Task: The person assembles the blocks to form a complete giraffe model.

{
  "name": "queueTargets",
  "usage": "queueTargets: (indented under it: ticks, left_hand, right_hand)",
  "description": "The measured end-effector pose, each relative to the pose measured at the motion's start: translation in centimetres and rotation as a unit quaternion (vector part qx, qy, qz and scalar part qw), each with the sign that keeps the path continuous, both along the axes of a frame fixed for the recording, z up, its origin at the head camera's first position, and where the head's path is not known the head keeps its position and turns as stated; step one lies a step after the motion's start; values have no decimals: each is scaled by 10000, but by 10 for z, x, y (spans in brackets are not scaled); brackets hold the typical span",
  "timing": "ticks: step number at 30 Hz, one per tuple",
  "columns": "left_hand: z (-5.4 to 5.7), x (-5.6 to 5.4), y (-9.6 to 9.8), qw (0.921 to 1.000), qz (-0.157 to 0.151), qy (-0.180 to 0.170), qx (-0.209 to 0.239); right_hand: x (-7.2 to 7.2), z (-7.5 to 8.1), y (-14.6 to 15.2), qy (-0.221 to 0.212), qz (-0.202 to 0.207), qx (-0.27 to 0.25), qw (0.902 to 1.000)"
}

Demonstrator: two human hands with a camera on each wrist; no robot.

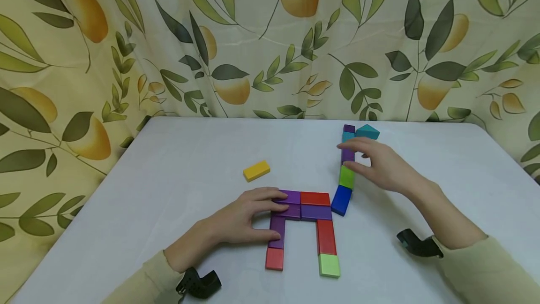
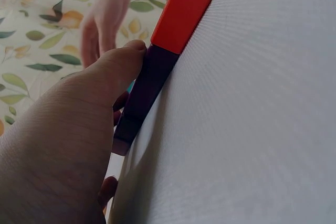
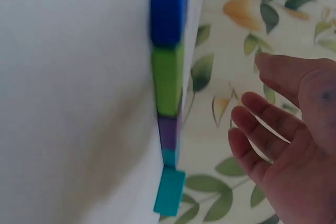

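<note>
My left hand point(image 1: 236, 217) rests at the left of a flat figure of blocks, its extended fingers on two purple blocks point(image 1: 291, 196) and its thumb on the purple block point(image 1: 277, 231) of the left leg. In the left wrist view that thumb lies beside the dark purple block point(image 2: 147, 85), with a red block point(image 2: 181, 17) beyond. My right hand point(image 1: 384, 161) hangs over a column of blocks, fingers spread and holding nothing. Below it are a green block point(image 1: 347, 177) and a blue block point(image 1: 341, 200). A teal triangle point(image 1: 368, 132) stands beside the column's far end.
A loose yellow block point(image 1: 256, 171) lies left of the column on the white table point(image 1: 190, 154). The figure's right leg has a red block point(image 1: 326, 237) and a light green block point(image 1: 329, 265). A patterned curtain point(image 1: 270, 60) hangs behind the table's far edge.
</note>
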State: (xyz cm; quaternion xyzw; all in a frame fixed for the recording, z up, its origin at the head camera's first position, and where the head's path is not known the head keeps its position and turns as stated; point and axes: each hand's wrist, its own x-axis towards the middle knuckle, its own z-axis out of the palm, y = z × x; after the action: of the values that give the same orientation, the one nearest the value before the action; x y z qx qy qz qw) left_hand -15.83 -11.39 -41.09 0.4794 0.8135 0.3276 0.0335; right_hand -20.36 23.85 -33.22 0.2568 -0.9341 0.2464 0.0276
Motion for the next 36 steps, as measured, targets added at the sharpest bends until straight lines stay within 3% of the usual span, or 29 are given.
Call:
queueTargets:
  ticks: [6,15,19,23,30,36]
  left_hand:
    - [0,-1,1,10000,11,-7,13]
    - [1,-1,-1,10000,-2,5,31]
    - [1,0,-3,10000,-5,27,58]
    - [1,1,-5,10000,32,57,48]
    - [1,1,-4,9997,88,151,-141]
    - [9,3,-1,9983,508,67,-290]
  right_hand:
    - [31,-14,-20,-277,628,-171,9975]
    - [63,-18,-38,-1089,1341,253,9846]
    - [67,-19,-42,-1139,1526,581,9800]
    - [67,-21,-43,-927,1629,852,9786]
    - [69,-22,-40,-838,1578,995,9789]
    - [71,-21,-38,-749,1580,962,9799]
